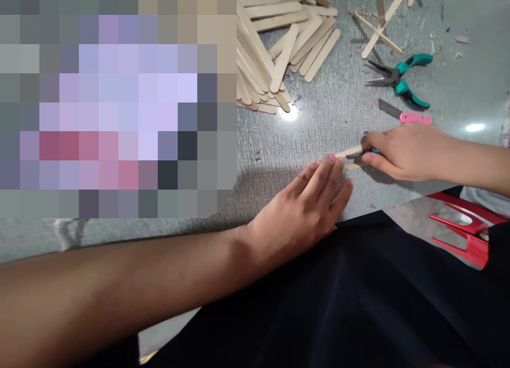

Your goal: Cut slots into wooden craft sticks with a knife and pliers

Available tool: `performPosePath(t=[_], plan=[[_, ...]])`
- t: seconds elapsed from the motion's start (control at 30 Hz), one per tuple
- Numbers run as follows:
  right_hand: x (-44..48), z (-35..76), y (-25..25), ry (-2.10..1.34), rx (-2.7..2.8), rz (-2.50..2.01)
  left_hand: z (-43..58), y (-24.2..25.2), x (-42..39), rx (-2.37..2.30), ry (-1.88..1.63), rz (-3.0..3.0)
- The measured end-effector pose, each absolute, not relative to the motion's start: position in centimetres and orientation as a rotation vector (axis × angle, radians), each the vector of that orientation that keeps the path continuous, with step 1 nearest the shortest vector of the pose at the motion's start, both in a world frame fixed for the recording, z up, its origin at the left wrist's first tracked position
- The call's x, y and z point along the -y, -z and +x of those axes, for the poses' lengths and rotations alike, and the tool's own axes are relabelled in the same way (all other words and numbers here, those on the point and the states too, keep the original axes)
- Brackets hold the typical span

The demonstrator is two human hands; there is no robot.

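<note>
My left hand (pixel 306 203) presses its fingertips on the near end of a wooden craft stick (pixel 349 151) lying on the table. My right hand (pixel 398 151) is closed around a small cutter knife (pixel 375 151), of which a bit of blue handle and a dark blade show; my fingers hide the rest. The blade lies right beside the stick. Under my right thumb pokes out the rounded end of another stick piece (pixel 354 167). Just beyond my right hand lie a pink cutter knife (pixel 415 118) and teal-handled long-nose pliers (pixel 396 78), jaws apart.
A large pile of craft sticks (pixel 285 54) spreads over the grey table (pixel 279 145) at the upper middle. Crossed sticks (pixel 380 32) and small scraps lie at the upper right. A red plastic chair (pixel 466 235) stands below the table edge. The upper left is pixelated.
</note>
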State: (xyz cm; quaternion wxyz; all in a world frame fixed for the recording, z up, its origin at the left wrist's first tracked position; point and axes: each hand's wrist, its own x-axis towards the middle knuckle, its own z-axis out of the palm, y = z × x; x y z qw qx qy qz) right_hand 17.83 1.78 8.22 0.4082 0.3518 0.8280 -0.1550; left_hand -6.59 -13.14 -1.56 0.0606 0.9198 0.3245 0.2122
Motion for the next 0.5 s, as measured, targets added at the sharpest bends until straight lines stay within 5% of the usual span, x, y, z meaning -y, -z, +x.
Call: performPosePath(t=[0.5], plan=[[-1.5,16.3,-9.5,0.297,-2.008,0.912,-6.7,1.4,13.0,-0.994,-0.639,2.807]])
